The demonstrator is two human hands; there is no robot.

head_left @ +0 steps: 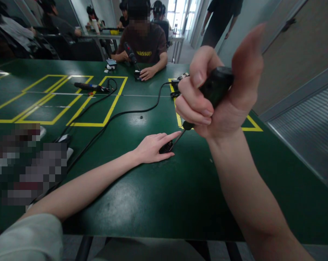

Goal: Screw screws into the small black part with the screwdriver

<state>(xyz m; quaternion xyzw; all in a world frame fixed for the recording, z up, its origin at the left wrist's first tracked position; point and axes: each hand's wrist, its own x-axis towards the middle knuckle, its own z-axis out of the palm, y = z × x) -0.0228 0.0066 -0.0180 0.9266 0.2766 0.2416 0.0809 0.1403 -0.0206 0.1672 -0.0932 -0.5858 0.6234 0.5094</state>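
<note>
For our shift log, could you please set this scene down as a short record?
Left hand: on the table, holding a small black part
Right hand: gripping a dark-handled screwdriver, shaft slanting down toward the part; tip contact unclear
Table: green, marked with yellow tape
Cable: black, lying beyond the left hand
Opposite: a seated person holding another tool

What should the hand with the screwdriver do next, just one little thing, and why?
Perhaps the right hand should gently settle the screwdriver tip before turning: the shaft slants down to the small black part, which the left hand steadies on the green table, but I can't tell whether the tip is seated.
</note>
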